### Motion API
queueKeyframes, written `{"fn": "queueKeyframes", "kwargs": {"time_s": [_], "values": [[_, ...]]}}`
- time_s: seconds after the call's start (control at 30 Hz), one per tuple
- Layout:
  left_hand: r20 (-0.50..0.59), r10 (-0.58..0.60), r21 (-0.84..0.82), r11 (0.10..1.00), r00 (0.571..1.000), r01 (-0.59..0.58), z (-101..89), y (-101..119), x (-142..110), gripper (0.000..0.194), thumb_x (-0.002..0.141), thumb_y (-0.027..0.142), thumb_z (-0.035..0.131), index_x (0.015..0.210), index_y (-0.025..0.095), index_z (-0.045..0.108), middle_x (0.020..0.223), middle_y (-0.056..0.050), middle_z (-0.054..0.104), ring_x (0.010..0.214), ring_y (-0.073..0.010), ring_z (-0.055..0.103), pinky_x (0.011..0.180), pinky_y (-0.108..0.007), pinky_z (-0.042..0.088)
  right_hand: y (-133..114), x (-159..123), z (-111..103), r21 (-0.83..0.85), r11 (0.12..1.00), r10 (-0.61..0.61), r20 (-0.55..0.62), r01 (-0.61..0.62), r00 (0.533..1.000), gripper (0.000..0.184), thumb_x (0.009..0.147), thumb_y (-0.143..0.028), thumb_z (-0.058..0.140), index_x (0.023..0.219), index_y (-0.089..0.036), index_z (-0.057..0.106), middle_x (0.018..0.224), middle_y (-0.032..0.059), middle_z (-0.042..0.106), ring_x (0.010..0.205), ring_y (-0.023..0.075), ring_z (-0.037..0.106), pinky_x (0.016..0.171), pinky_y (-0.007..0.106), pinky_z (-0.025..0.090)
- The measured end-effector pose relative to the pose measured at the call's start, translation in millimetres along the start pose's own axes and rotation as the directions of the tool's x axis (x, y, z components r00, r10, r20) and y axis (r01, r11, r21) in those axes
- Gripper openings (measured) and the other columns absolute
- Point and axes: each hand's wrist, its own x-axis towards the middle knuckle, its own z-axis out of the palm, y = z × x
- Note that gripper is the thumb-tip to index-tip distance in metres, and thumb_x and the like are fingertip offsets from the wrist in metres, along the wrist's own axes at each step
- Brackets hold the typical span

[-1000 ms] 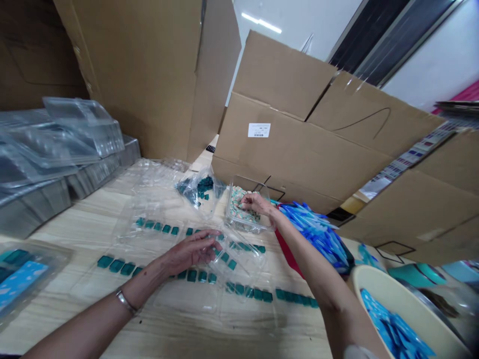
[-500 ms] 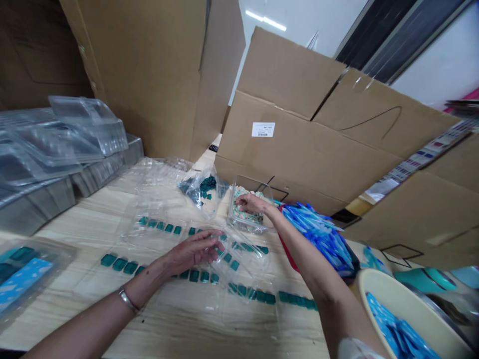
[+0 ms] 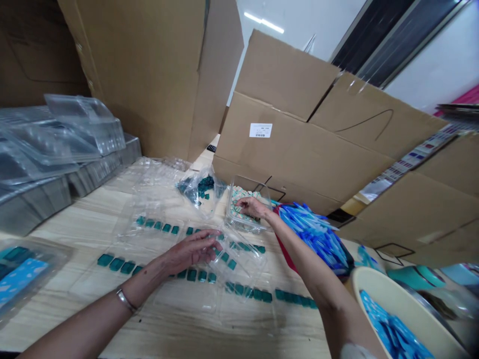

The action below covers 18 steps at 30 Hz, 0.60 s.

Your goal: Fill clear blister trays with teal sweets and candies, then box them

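My left hand is half curled at the edge of a tilted clear plastic tray, its fingertips closed on the near left side. Teal pieces show through and around that tray. Inside a clear plastic box of small pale and teal bits, my right hand points down with fingers bent together. What those fingers pinch, if anything, is too small to make out. Other clear trays lie flat in two rows, each with a line of teal pieces.
A clear bag of teal pieces stands behind the trays. Stacked clear containers rise at left. At right are a red bin of blue pens and a cream tub with blue packets. Cardboard boxes wall the back.
The whole view has shifted slightly left. Both hands keep nearly the same places, the right in the box and the left by the tilted tray.
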Motion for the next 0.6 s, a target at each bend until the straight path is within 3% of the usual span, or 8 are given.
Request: {"fn": "queueKeyframes", "kwargs": {"time_s": [0.17, 0.4, 0.6], "values": [[0.006, 0.002, 0.000, 1.000, 1.000, -0.002, 0.1, 0, 0, 0.033, 0.081, 0.027, 0.061, 0.113, 0.018, 0.058, 0.095, -0.008, 0.065, 0.073, -0.0109, 0.061, 0.066, -0.022, 0.046, 3, 0, 4, -0.005, 0.999, 0.032, -0.016, -0.032, 0.999, 0.026, 0.066, -0.021, 0.067, 0.090, -0.013, 0.070, 0.065, -0.0008, 0.059, 0.057, 0.0110, 0.049, 0.059, 0.023, 0.040], [0.006, -0.006, 0.001, 1.000, 1.000, 0.006, 1.3, 2, -1, 0.033, 0.082, 0.026, 0.060, 0.114, 0.019, 0.057, 0.097, -0.007, 0.064, 0.072, -0.0107, 0.061, 0.068, -0.024, 0.047, -10, -3, 4, -0.163, 0.981, -0.105, 0.004, 0.105, 0.994, 0.022, 0.066, -0.010, 0.063, 0.086, -0.015, 0.070, 0.073, 0.0008, 0.062, 0.064, 0.0111, 0.051, 0.062, 0.021, 0.040], [0.006, -0.003, -0.001, 1.000, 1.000, 0.003, 0.5, 2, -1, 0.031, 0.082, 0.025, 0.060, 0.112, 0.018, 0.058, 0.096, -0.007, 0.065, 0.073, -0.0108, 0.061, 0.066, -0.022, 0.046, -7, -5, 7, -0.177, 0.974, -0.145, -0.003, 0.142, 0.989, 0.022, 0.066, -0.007, 0.060, 0.084, -0.015, 0.068, 0.075, 0.0015, 0.061, 0.065, 0.0110, 0.051, 0.064, 0.021, 0.040]]}}
